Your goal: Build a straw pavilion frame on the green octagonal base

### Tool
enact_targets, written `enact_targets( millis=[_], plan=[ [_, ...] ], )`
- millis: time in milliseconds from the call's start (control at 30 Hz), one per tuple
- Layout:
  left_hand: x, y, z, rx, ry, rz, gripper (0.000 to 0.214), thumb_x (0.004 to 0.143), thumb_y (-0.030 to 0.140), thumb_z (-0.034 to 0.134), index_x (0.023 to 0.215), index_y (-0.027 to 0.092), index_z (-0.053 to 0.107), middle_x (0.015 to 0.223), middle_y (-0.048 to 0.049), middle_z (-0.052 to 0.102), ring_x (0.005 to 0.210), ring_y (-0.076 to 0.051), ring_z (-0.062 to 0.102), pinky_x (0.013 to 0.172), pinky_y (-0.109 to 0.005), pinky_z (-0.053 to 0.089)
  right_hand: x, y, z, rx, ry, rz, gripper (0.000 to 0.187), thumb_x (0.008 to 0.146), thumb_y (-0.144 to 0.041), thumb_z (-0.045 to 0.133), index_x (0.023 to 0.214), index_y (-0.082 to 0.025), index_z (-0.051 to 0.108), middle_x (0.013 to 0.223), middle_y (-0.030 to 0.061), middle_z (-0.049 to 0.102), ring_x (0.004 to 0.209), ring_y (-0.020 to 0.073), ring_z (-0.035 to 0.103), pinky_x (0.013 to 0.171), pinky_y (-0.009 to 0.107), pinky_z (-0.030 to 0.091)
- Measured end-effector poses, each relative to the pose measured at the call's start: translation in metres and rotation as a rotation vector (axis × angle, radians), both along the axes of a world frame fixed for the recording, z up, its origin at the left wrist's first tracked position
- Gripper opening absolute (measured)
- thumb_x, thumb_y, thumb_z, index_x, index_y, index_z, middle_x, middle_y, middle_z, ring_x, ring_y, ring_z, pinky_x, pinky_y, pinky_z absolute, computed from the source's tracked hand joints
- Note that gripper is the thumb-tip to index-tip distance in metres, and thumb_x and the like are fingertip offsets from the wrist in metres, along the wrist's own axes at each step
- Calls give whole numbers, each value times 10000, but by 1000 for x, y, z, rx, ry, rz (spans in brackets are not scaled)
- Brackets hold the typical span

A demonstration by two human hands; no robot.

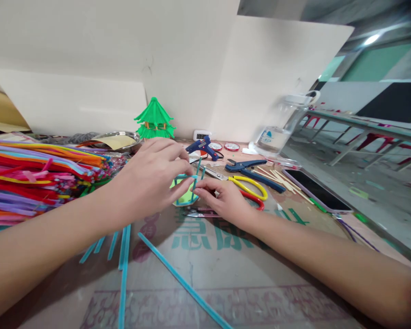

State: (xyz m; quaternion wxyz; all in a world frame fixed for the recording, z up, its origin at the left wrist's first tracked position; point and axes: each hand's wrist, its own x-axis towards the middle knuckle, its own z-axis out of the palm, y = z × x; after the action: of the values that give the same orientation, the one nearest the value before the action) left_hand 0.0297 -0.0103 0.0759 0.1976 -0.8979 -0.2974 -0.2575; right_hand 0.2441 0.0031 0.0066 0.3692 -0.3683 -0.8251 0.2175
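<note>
A small frame of teal pipe cleaners (192, 195) stands on a light green base (184, 197), with a few upright posts. My left hand (157, 173) reaches over it from the left, fingers closed at its top edge. From the right, my right hand (226, 198) pinches a post at the frame's near right side. The left fingertips partly hide the frame. Just below the right fingers lies a pair of small snips (202, 213). Cut blue pipe cleaners (123, 274) lie nearer to me, with one long blue pipe cleaner (183, 278) slanting across the table.
Bundled colourful pipe cleaners (37, 178) fill the left. Behind stand a green pagoda model (155, 116) and a blue glue gun (210, 148). To the right are scissors (249, 179), blue cutters (256, 171), wooden sticks (284, 179), a phone (317, 189) and a clear jug (274, 137).
</note>
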Motion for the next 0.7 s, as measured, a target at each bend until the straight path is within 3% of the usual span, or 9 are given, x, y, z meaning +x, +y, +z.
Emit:
enact_targets(
  millis=[533, 700],
  plan=[
    [2, 1, -3, 31, 13, -17, 187, 946, 227, 544, 897, 181, 718, 1007, -82, 706, 1041, -283, 649, 951, -483, 475, 1, 0, 0, 7, 3, 0, 208, 949, -317, 592, 894, -174, 731, 751, -3, 672, 658, 113, 534, 623, 231, 401],
    [-8, 1, 11, -70, 11, -23, 261, 935, 359, 583, 1089, 191, 711, 1125, -101, 694, 1116, -298, 623, 988, -488, 457, 3, 0, -1, -63, 13, -20, 250, 947, -370, 574, 1008, -176, 721, 713, -7, 631, 617, 118, 499, 571, 236, 382]
  ],
)
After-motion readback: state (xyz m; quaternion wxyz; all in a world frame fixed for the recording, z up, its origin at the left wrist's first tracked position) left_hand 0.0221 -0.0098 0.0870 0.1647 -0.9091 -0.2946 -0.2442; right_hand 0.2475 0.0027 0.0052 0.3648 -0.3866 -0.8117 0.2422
